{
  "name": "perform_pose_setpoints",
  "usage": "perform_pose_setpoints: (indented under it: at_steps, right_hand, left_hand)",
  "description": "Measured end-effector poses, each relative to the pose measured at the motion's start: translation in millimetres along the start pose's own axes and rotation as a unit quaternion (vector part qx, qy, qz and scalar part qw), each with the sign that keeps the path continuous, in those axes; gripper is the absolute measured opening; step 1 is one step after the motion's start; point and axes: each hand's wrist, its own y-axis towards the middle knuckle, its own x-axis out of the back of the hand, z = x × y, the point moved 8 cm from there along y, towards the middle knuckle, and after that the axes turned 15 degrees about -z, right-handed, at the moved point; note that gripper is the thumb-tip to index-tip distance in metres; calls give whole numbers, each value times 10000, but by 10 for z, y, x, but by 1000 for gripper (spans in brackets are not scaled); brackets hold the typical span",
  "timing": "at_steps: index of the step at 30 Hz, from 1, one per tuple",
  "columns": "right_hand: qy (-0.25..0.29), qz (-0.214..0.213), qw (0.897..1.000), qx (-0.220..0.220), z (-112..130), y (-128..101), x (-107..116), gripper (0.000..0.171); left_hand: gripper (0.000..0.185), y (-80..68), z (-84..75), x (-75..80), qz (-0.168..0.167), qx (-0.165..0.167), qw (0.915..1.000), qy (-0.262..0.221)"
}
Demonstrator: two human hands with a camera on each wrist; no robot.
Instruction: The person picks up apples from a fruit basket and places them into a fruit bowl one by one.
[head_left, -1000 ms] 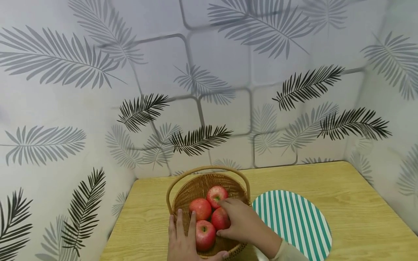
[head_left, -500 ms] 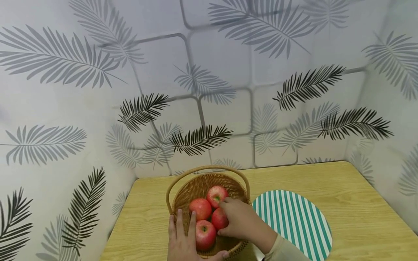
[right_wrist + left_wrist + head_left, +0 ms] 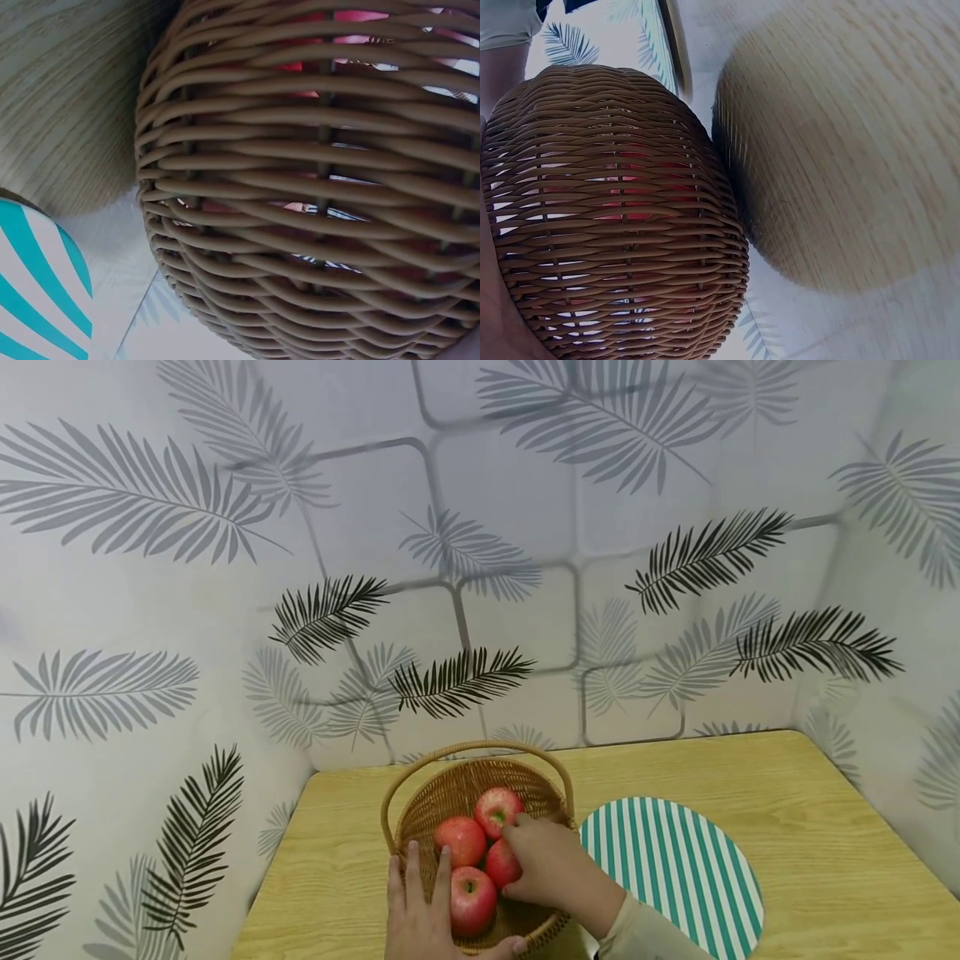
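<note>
A round wicker basket [image 3: 483,769] with a tall handle stands on the table and holds several red apples. My right hand [image 3: 551,864] reaches over its right side and grips one apple [image 3: 501,863], whose right part is hidden by the fingers. Touching it are an apple [image 3: 498,808] behind, an apple [image 3: 459,837] to the left and an apple [image 3: 472,906] in front. On the basket's near left rim rests my left hand [image 3: 423,918], fingers straight and spread, thumb along the front rim. Both wrist views show mostly the woven outer wall, with red showing through its gaps.
A round mat [image 3: 671,864] with green and white stripes lies right of the basket, close to it. The light wood table [image 3: 810,827] meets a wall [image 3: 517,627] patterned with leaves at its back edge.
My right hand has shifted slightly left over the basket, its thumb a little farther in, with the apple nudged slightly left. The left hand and basket stay in place.
</note>
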Motion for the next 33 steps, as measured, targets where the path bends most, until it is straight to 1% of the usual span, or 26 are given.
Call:
perform_pose_setpoints:
  at_steps: [2, 4, 9, 10, 13, 17, 20, 23, 30, 33]
  right_hand:
    - [-35, 27, 10000, 49, 8, 14, -8, 63]
    - [-69, 30, 9999, 105, 19, 19, -16, 59]
    - [-147, -83, 9997, 196, 37, 29, -34, 52]
    - [-165, -91, 9996, 199, 36, 30, -43, 53]
    - [-122, -28, 9998, 132, 23, 32, -84, 64]
    - [83, 155, 9998, -13, 9, 41, -132, 89]
    - [170, 247, 9995, -69, 4, 41, -156, 98]
    - [201, 229, 9995, -51, 7, 42, -171, 101]
    - [335, 256, 9991, -36, 14, 51, -197, 103]
    - [366, 274, 9990, 8, 23, 48, -185, 103]
  left_hand:
    - [137, 1, -3, 3, -55, -19, 10000, 8]
    - [137, 1, -7, 2, -86, -43, 9999, 38]
    - [136, -6, -25, 1, -145, -104, 9998, 44]
    - [136, -8, -30, 6, -174, -114, 9998, 33]
    - [135, -12, -43, 20, -268, -173, 9995, 49]
    - [135, -14, -53, 34, -360, -235, 9990, 83]
    - [135, -17, -59, 46, -433, -264, 9987, 75]
    - [135, -17, -59, 49, -416, -258, 9988, 61]
    - [135, -2, -50, 26, -184, -139, 9997, 15]
    - [136, 0, -43, 24, -180, -122, 9998, 29]
